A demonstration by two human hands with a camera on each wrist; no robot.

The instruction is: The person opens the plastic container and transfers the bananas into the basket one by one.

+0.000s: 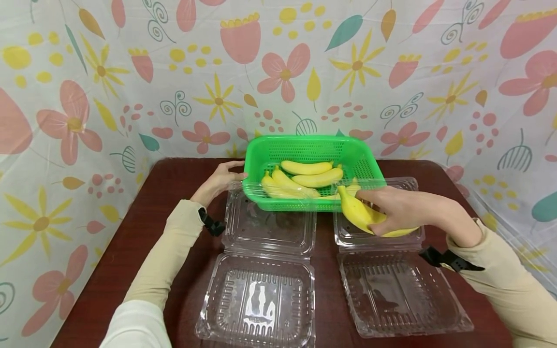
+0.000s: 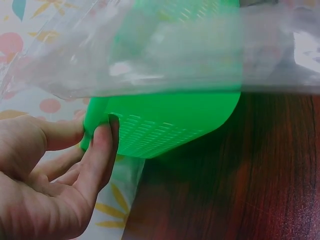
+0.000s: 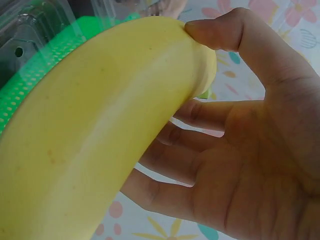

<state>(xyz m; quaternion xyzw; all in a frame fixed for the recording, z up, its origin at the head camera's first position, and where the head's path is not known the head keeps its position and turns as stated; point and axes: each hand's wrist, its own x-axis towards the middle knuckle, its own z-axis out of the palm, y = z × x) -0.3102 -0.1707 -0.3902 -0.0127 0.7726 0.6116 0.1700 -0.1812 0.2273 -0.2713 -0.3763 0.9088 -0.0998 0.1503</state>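
A yellow banana (image 1: 358,212) is held in my right hand (image 1: 398,208), above the lid of the right-hand clear container. In the right wrist view my thumb presses on one side of the banana (image 3: 100,105) and the fingers of my right hand (image 3: 240,145) lie along the other. My left hand (image 1: 221,181) grips the left end of a green plastic basket (image 1: 315,207). The left wrist view shows my left hand (image 2: 55,175) with its thumb and fingers on either side of the basket's rim (image 2: 95,120). Several bananas (image 1: 306,167) lie inside the basket.
Two clear hinged containers, the left (image 1: 261,299) and the right (image 1: 400,295), stand open on the dark red table (image 1: 143,232). Their raised lids (image 1: 270,222) overlap the basket's front in the head view. A floral curtain (image 1: 283,72) hangs behind the table.
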